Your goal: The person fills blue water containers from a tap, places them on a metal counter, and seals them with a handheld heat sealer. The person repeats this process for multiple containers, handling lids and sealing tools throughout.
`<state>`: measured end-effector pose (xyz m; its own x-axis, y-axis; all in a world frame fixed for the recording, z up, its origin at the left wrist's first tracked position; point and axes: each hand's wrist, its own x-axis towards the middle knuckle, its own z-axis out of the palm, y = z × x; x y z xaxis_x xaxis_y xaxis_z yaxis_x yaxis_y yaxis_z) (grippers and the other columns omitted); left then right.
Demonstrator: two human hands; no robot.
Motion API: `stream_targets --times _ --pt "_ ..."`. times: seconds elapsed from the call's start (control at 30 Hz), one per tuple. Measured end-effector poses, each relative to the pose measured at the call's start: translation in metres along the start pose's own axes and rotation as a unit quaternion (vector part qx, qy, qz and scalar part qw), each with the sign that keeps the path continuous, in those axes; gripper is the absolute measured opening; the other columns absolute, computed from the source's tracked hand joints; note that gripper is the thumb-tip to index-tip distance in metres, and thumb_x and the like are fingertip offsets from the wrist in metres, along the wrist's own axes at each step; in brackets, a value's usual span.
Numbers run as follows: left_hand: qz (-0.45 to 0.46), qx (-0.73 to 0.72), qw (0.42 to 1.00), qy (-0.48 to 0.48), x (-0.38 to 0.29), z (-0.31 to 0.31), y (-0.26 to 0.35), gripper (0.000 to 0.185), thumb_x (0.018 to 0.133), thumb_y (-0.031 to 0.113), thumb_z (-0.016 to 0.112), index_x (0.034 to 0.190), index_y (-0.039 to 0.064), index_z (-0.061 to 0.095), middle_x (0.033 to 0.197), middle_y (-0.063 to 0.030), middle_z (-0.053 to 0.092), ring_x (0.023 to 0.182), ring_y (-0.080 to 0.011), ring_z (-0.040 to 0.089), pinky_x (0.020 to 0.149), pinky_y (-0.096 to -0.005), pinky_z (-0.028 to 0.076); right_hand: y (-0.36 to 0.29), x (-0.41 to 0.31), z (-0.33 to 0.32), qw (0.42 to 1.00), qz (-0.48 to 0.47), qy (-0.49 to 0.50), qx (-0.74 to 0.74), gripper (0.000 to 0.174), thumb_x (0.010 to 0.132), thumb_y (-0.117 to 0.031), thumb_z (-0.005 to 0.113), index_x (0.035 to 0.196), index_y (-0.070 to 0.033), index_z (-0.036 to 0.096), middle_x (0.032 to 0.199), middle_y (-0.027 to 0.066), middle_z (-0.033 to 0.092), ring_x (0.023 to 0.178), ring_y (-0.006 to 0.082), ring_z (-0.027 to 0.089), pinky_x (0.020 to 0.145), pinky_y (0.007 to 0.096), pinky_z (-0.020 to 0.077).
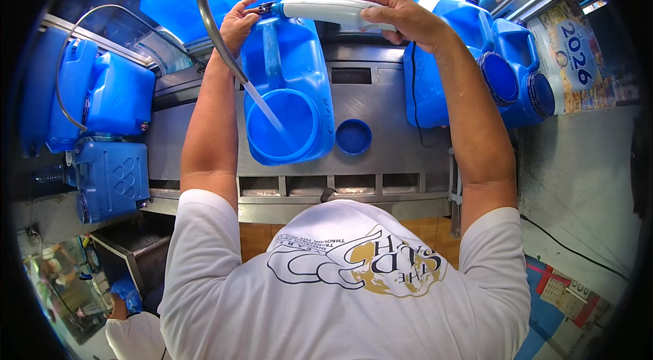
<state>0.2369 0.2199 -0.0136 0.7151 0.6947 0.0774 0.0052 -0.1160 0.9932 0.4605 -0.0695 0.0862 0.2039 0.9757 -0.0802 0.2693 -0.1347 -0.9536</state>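
Observation:
My right hand (408, 18) is closed around a white handheld heat gun or dryer-like tool (326, 10) with a cord hanging from it. The tool's tip meets a small dark fitting on the far end of a blue plastic water jug (321, 74). Beside that fitting is my left hand (238, 23), its fingers spread near the tip; whether they pinch the fitting cannot be told. A grey hose (206, 8) points into the jug's wide round mouth, and a pale stream runs from it. On the metal counter (372, 100), right of the jug, rests a round blue lid (353, 136).
More blue jugs stand at the right (449, 100), at the left (120, 95) and behind. A second thin hose (64, 59) arches at the left. Slots line the counter's near edge. Another person's hand (118, 307) shows at the lower left beside a blue plastic bag (127, 294).

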Motion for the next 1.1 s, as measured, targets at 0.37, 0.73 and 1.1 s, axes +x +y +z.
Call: stream_targets --times 0.37,0.73,1.1 --pt "0.022 -0.003 1.0 0.001 0.004 -0.006 -0.004 0.051 0.085 0.003 0.061 0.135 0.004 0.052 0.108 -0.0059 0.062 0.093 -0.0103 0.059 0.083 -0.0212 0.049 -0.01 -0.002 -0.001 0.999 0.001 0.03 -0.04 0.063 0.087 -0.042 0.068 0.136 -0.004 0.056 0.093 0.012 0.065 0.052 0.0053 0.047 0.045 0.0177 0.0392" --pt "0.049 -0.017 0.999 0.004 0.005 -0.006 -0.007 0.046 0.089 0.003 0.058 0.134 0.003 0.053 0.11 -0.0071 0.064 0.1 -0.0121 0.061 0.092 -0.025 0.048 -0.036 0.006 0.0 0.998 0.007 0.014 -0.056 0.061 0.089 -0.043 0.068 0.135 -0.005 0.055 0.092 0.0136 0.06 0.057 0.011 0.047 0.05 0.0234 0.0392" --pt "0.109 -0.041 0.993 -0.001 0.005 -0.011 -0.011 0.039 0.093 0.017 0.063 0.129 0.004 0.058 0.103 -0.003 0.069 0.094 -0.0078 0.061 0.082 -0.0206 0.045 -0.061 0.021 -0.005 0.995 -0.016 -0.006 -0.101 0.065 0.088 -0.045 0.067 0.135 -0.002 0.055 0.09 0.0149 0.064 0.054 0.0111 0.049 0.045 0.0251 0.039"
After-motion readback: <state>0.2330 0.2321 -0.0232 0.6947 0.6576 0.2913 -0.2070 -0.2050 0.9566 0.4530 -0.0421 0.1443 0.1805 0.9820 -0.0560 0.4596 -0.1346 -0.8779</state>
